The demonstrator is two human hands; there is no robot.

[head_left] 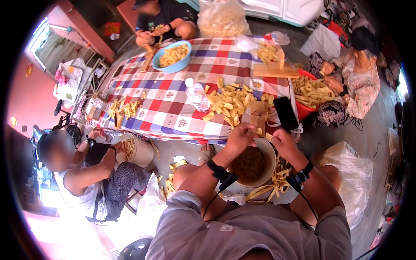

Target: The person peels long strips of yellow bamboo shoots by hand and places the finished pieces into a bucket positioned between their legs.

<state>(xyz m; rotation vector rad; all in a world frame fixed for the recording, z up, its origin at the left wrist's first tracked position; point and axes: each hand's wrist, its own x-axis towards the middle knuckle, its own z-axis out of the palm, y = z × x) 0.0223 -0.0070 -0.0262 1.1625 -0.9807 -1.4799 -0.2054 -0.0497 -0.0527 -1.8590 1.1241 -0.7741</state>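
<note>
My left hand [241,139] is at the table's near edge, fingertips pinched together; whatever is between them is too small to make out. Close to its right, my right hand [284,144] pinches a short pale-yellow piece [269,137]. Both hands are above the near rim of a pale bucket [272,151], which has brown, wet-looking contents. Just beyond my fingers, a wooden block stand [258,116] sits at the table edge. A heap of cut yellow pieces [232,100] spreads to its left, and a black phone [286,113] is to its right.
A checked cloth covers the table [173,93]. It carries a clear bottle [197,97], a blue basin [174,64] and another wooden stand [276,70]. Three people sit around it, one beside a red basin [302,110]. Yellow strips [277,182] litter the floor by my legs. A plastic bag [350,177] is at right.
</note>
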